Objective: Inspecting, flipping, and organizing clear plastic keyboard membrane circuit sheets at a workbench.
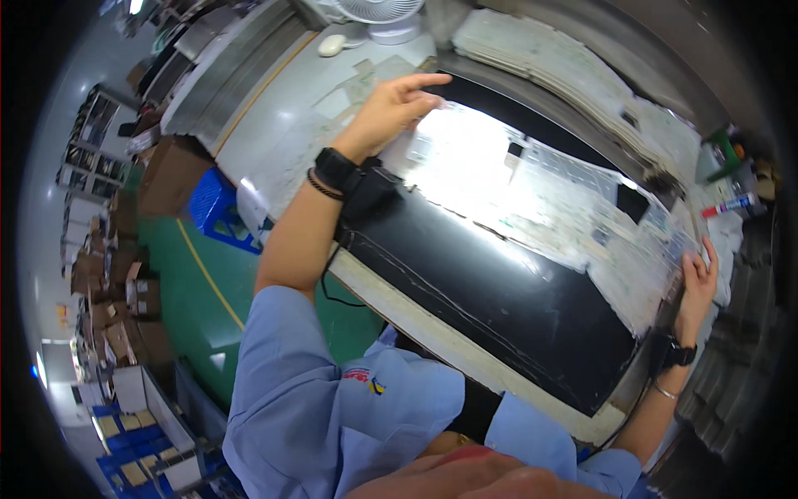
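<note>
Both hands gripped one long clear plastic sheet (540, 195) w/ moulded cells, spread over the black mat (490, 291). Left hand (395, 108) pinched its far-left edge, fingers stretched; right hand (697, 279) clutched the opposite end. Judged: sheet looked mid-positioning, not yet lying flat. Beyond the left hand, a white fan base (391, 29). Past the right hand, a red-blue-white tube (731, 205) & a green item (725, 150). Pale stacked sheets (565, 71) lay beyond the mat.
</note>
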### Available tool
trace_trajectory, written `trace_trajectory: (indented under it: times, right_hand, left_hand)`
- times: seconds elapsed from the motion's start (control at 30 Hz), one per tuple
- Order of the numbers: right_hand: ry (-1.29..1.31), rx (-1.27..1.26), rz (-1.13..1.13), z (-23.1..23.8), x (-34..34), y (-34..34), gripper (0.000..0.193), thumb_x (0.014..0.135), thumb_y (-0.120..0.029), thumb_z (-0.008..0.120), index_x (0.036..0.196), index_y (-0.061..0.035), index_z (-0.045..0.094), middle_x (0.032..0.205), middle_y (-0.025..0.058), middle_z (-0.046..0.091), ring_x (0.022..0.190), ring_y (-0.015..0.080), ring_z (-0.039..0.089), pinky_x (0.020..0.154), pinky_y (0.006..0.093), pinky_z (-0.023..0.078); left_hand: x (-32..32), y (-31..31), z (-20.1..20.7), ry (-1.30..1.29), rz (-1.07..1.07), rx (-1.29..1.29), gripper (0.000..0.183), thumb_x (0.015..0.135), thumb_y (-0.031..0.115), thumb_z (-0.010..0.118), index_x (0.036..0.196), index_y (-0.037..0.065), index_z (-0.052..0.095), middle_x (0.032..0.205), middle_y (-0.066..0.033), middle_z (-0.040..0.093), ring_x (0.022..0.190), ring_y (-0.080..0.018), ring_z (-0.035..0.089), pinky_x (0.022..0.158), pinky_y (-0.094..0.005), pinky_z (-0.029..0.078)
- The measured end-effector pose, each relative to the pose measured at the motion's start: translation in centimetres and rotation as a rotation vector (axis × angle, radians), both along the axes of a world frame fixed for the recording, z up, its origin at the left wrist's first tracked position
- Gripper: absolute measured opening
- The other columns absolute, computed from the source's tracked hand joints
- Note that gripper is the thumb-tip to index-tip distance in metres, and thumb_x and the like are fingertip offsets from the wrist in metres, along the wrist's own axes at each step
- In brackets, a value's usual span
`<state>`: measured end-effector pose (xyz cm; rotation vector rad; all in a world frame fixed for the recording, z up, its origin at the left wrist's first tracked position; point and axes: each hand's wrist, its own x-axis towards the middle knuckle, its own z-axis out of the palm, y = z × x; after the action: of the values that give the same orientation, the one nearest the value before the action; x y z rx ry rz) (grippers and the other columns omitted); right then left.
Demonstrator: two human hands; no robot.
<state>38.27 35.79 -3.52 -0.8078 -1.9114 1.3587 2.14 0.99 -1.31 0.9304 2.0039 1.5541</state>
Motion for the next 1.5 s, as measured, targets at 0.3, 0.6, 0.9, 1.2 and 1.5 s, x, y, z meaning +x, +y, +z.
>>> trace_trajectory:
  times: [0.3, 0.6, 0.9, 1.2, 1.5]
  right_hand:
    - [0.014, -0.166, 0.039, 0.2, 2.1, 2.1, 0.032, 0.089, -0.01, 0.047, 0.12, -0.0044, 0.046, 0.103, 0.004, 0.054, 0.085, 0.0054, 0.049, 0.072, 0.0171, 0.037]
    - [0.156, -0.034, -0.072, -0.6, 7.0, 8.1, 0.025, 0.088, -0.012, 0.05, 0.11, 0.0003, 0.051, 0.105, 0.0055, 0.056, 0.096, 0.0119, 0.052, 0.086, 0.024, 0.038]
    - [0.141, -0.193, -0.157, -0.7, 3.7, 5.4, 0.03, 0.089, -0.017, 0.05, 0.114, -0.0003, 0.051, 0.097, 0.0005, 0.057, 0.075, 0.0021, 0.049, 0.065, 0.0157, 0.041]
    - [0.194, -0.203, -0.16, -1.3, 4.6, 6.0, 0.024, 0.088, -0.014, 0.051, 0.109, -0.0028, 0.053, 0.091, -0.0009, 0.057, 0.072, 0.0025, 0.051, 0.061, 0.0162, 0.042]
    - [0.212, -0.268, -0.1, -1.2, 4.8, 5.7, 0.024, 0.088, -0.012, 0.05, 0.109, -0.0023, 0.053, 0.09, -0.0004, 0.057, 0.072, 0.0037, 0.052, 0.059, 0.0167, 0.043]
  left_hand:
    - [0.9, -0.2, 1.1, -0.28, -0.214, 0.116, 0.045, 0.086, 0.007, 0.048, 0.129, 0.008, 0.037, 0.112, -0.0126, 0.053, 0.086, -0.0111, 0.056, 0.08, -0.0209, 0.048]
    - [1.2, 0.3, 1.0, 0.126, -0.101, 0.039, 0.017, 0.083, 0.011, 0.056, 0.094, 0.002, 0.064, 0.095, -0.0051, 0.062, 0.083, -0.0122, 0.057, 0.077, -0.0247, 0.044]
    - [2.0, 0.7, 0.4, -0.124, -0.131, 0.005, 0.022, 0.085, 0.018, 0.052, 0.091, 0.001, 0.065, 0.081, -0.0023, 0.063, 0.068, -0.0064, 0.051, 0.067, -0.0199, 0.042]
    - [2.2, 0.8, 0.5, -0.12, -0.179, 0.018, 0.023, 0.085, 0.019, 0.052, 0.092, 0.0, 0.064, 0.078, -0.0032, 0.062, 0.066, -0.006, 0.05, 0.064, -0.0195, 0.042]
    - [2.0, 0.7, 0.5, -0.127, -0.168, 0.015, 0.023, 0.087, 0.017, 0.05, 0.093, -0.001, 0.062, 0.079, -0.004, 0.062, 0.065, -0.0072, 0.05, 0.064, -0.02, 0.042]
